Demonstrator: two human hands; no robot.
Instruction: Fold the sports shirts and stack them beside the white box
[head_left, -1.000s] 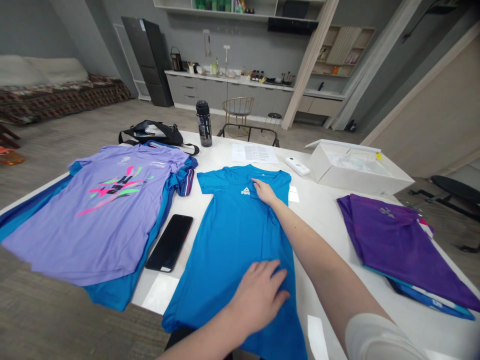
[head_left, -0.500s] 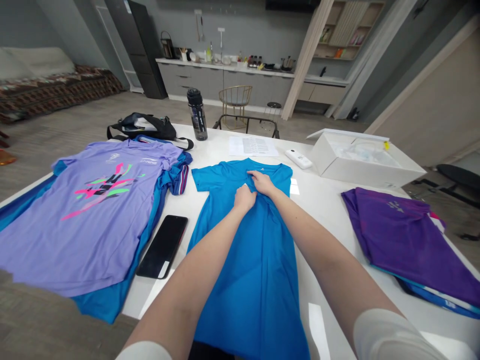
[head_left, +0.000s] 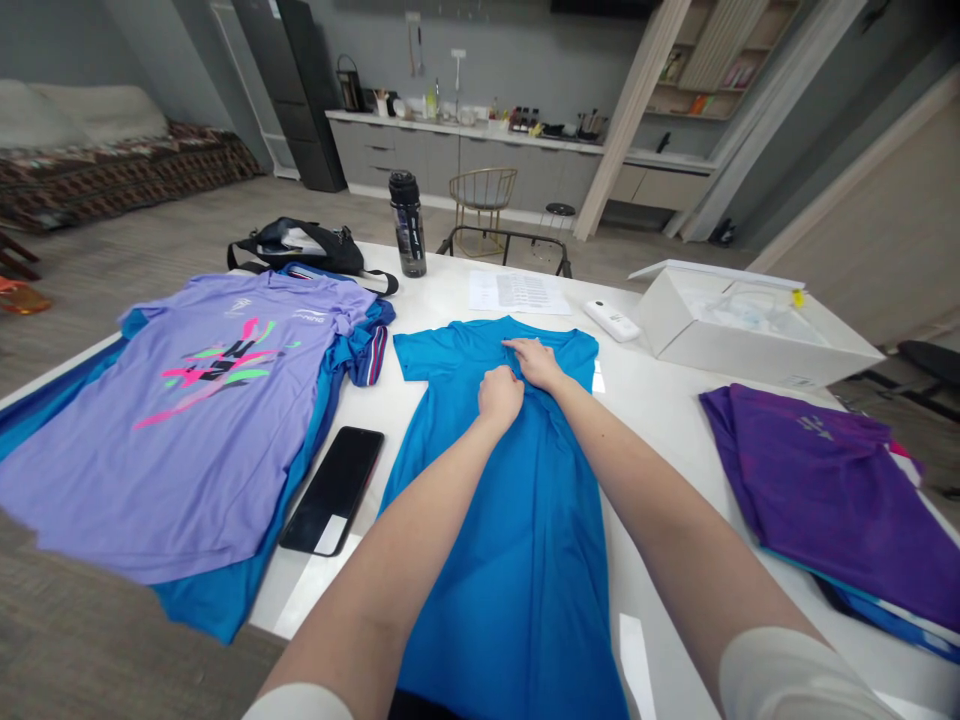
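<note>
2 hands touch the blue shirt (head_left: 510, 570) on the bench (head_left: 652, 395): my left hand (head_left: 501, 396) clenched, my right hand (head_left: 535, 363) with its index finger extended (I cannot tell whether either pinches cloth). Light, even pressure should limit creases.

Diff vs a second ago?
Left hand moved up the blue shirt, from its lower part to the chest beside the right hand, and is now curled; cloth grip unclear. Right hand stayed near the collar. Phone and lavender shirt stayed put.
</note>
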